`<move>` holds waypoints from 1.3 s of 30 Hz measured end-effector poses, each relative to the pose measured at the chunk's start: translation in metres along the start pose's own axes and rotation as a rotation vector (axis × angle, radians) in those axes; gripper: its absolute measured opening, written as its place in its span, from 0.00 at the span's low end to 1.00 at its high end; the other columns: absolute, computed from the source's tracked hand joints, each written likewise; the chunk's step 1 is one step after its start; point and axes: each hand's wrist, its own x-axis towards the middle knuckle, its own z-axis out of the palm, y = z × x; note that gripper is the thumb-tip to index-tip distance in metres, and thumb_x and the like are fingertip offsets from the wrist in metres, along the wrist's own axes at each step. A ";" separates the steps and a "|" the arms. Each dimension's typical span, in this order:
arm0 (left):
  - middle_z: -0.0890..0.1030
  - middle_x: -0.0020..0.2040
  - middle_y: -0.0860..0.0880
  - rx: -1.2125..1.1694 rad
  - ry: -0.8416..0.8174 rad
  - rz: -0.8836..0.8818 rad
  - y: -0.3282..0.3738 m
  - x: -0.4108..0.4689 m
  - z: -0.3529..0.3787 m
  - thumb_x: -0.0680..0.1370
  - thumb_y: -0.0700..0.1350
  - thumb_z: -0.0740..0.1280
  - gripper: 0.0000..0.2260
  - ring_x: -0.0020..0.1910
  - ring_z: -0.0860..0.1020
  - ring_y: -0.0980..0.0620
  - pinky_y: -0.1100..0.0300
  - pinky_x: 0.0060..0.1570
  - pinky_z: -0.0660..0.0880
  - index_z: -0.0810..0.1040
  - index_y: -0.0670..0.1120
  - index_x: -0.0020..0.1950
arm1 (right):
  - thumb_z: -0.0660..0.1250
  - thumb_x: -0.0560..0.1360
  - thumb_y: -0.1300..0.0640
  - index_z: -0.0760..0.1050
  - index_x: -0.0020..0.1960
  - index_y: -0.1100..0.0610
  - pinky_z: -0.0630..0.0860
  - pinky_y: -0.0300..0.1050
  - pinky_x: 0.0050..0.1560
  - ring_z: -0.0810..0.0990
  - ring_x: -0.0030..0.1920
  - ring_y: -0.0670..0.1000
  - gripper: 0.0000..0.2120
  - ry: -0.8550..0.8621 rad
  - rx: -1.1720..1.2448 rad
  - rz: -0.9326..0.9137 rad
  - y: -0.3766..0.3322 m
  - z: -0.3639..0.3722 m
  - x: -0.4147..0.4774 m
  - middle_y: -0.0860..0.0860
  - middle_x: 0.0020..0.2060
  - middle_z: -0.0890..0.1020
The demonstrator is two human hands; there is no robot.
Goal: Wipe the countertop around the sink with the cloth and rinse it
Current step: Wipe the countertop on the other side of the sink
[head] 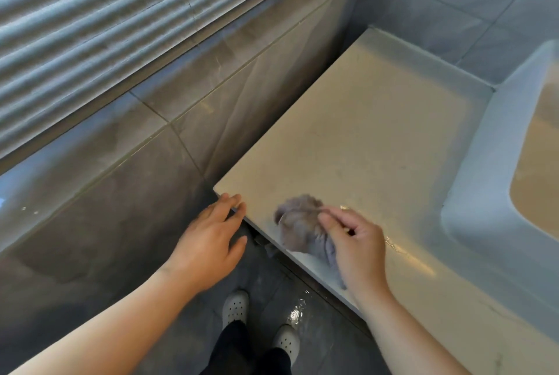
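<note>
A crumpled grey-purple cloth [298, 222] lies on the cream countertop [372, 138] close to its front left corner, blurred by motion. My right hand [354, 241] grips the cloth with curled fingers and covers its near end. My left hand [211, 235] is spread open, its fingertips resting on the countertop's left corner edge. The white sink [484, 208] rises at the right, with only its left rim and part of the basin in view.
A grey tiled wall [145, 169] drops off left of the countertop, under slatted window blinds [90, 11]. Grey wall tiles [453, 5] stand behind the counter. Below the front edge are the wet floor and my two white shoes [236, 308].
</note>
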 end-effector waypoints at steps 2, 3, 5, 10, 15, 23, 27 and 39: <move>0.64 0.74 0.47 -0.002 0.009 -0.030 0.006 0.000 0.001 0.75 0.61 0.48 0.33 0.74 0.61 0.46 0.52 0.68 0.63 0.68 0.42 0.72 | 0.71 0.72 0.63 0.82 0.46 0.50 0.75 0.33 0.48 0.82 0.43 0.41 0.09 0.105 -0.080 -0.091 -0.002 -0.019 0.026 0.46 0.40 0.84; 0.63 0.75 0.48 0.000 0.010 -0.043 0.008 0.000 0.003 0.74 0.62 0.47 0.34 0.74 0.60 0.46 0.53 0.69 0.61 0.67 0.43 0.73 | 0.71 0.72 0.63 0.83 0.47 0.51 0.75 0.35 0.49 0.82 0.43 0.43 0.08 0.159 -0.136 -0.133 -0.001 -0.029 0.039 0.47 0.41 0.84; 0.61 0.75 0.48 -0.003 0.007 -0.065 0.013 0.001 0.005 0.74 0.63 0.46 0.35 0.75 0.58 0.47 0.54 0.70 0.59 0.65 0.43 0.73 | 0.71 0.73 0.61 0.83 0.49 0.55 0.73 0.33 0.50 0.81 0.44 0.45 0.06 0.260 -0.232 -0.169 0.006 -0.051 0.065 0.49 0.42 0.83; 0.62 0.75 0.47 0.017 0.012 -0.094 0.017 0.004 0.006 0.74 0.64 0.45 0.37 0.74 0.60 0.46 0.53 0.69 0.62 0.66 0.42 0.72 | 0.69 0.74 0.58 0.83 0.51 0.57 0.72 0.35 0.48 0.80 0.48 0.51 0.08 0.289 -0.415 -0.115 0.049 -0.083 0.092 0.52 0.45 0.83; 0.59 0.75 0.47 0.013 -0.001 -0.102 0.020 0.003 0.006 0.74 0.65 0.44 0.37 0.74 0.58 0.45 0.52 0.68 0.64 0.65 0.43 0.73 | 0.69 0.74 0.55 0.83 0.52 0.51 0.68 0.39 0.49 0.76 0.53 0.51 0.08 0.251 -0.566 -0.190 0.067 -0.050 0.061 0.49 0.49 0.82; 0.57 0.76 0.48 0.037 -0.038 -0.072 0.015 0.002 0.002 0.73 0.64 0.43 0.37 0.75 0.57 0.45 0.52 0.70 0.61 0.62 0.44 0.75 | 0.63 0.75 0.48 0.83 0.50 0.49 0.68 0.28 0.46 0.75 0.48 0.43 0.12 0.055 -0.568 -0.268 0.057 0.001 -0.024 0.41 0.46 0.81; 0.61 0.74 0.47 0.079 -0.063 -0.004 0.007 0.004 -0.005 0.73 0.64 0.45 0.36 0.73 0.61 0.44 0.48 0.72 0.58 0.65 0.43 0.73 | 0.66 0.75 0.52 0.83 0.50 0.48 0.74 0.33 0.47 0.77 0.49 0.42 0.08 -0.075 -0.445 -0.177 0.046 0.011 -0.047 0.39 0.44 0.81; 0.53 0.75 0.48 0.216 -0.182 0.018 0.013 0.009 -0.012 0.67 0.70 0.37 0.45 0.76 0.51 0.47 0.46 0.74 0.46 0.56 0.44 0.76 | 0.68 0.75 0.60 0.82 0.52 0.56 0.73 0.41 0.55 0.81 0.50 0.50 0.08 0.549 -0.345 -0.013 0.038 -0.097 0.019 0.52 0.46 0.84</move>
